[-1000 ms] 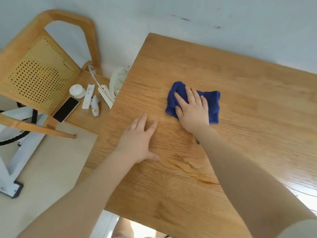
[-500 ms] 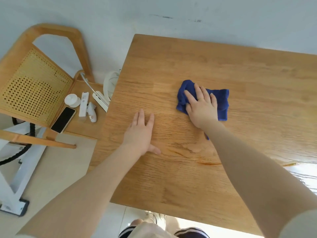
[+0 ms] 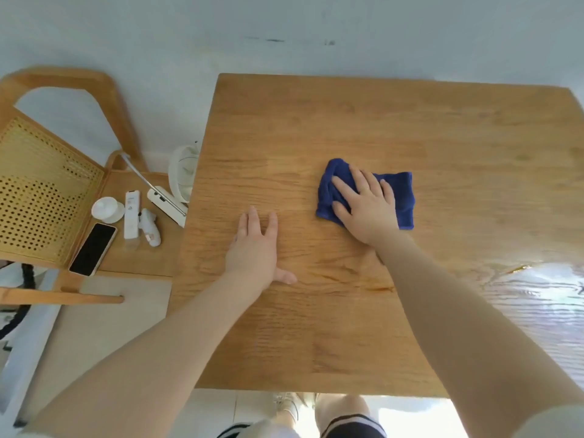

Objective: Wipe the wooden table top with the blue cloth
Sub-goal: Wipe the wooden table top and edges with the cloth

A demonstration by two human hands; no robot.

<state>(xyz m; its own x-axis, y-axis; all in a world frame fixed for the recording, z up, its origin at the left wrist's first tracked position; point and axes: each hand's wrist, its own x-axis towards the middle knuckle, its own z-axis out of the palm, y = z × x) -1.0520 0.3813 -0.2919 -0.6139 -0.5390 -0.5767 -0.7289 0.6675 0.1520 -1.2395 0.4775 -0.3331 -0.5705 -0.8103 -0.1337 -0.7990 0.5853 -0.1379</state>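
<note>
The blue cloth [image 3: 403,197] lies bunched on the wooden table top [image 3: 316,128], a little right of its middle. My right hand [image 3: 366,210] presses flat on the cloth with fingers spread, covering its centre. My left hand [image 3: 256,248] rests palm down on the bare wood to the left of the cloth, fingers apart, holding nothing.
A wooden chair [image 3: 47,191] stands left of the table. Its seat carries a phone [image 3: 93,249], a white remote [image 3: 131,214], a white cap [image 3: 107,210] and other small white items. A white fan [image 3: 181,175] sits by the table's left edge. Sunlight glares at the right [image 3: 537,295].
The view has tilted down and shifted, so the table's near edge and my legs show. My right hand and the cloth have slid slightly right along the table; the left hand stays planted.
</note>
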